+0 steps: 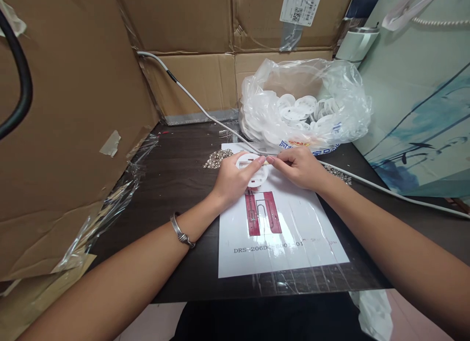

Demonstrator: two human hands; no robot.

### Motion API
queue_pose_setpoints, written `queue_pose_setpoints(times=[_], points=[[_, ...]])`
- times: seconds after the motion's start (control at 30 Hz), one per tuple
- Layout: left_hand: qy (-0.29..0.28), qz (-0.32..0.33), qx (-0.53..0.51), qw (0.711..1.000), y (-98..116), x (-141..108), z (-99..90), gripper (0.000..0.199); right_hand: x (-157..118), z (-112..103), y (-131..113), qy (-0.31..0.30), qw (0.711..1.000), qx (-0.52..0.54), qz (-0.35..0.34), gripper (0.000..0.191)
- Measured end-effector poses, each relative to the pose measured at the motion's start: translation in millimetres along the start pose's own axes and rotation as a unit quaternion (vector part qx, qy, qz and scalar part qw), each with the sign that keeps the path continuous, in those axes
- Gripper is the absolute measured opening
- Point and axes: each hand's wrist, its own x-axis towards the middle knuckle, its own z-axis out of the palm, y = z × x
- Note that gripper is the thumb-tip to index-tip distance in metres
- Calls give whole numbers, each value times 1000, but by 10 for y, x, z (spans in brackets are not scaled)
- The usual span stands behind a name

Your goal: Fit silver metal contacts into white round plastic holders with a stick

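A round white plastic disc with slots is gripped by my left hand, the thumb lying across its face. My right hand is at the disc's right edge, thumb and forefinger pinched together close to my left thumb tip. Whatever lies in that pinch is too small to make out. Under both hands is a white printed sheet with a red picture and a part number. A pile of small metal pieces lies left of my left hand; more small metal pieces lie behind my right wrist.
A clear plastic bag full of white discs stands at the back. A grey cable crosses the dark table behind my hands. Cardboard walls rise at the left and back. A white mug is at the back right.
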Motion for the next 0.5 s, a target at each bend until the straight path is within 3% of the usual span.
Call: queue_pose_setpoints(times=[0.5], points=[[-2,-20,-21,1000,-75,38,-23,25,0,-11,-5,-40,999,-18,18,57]])
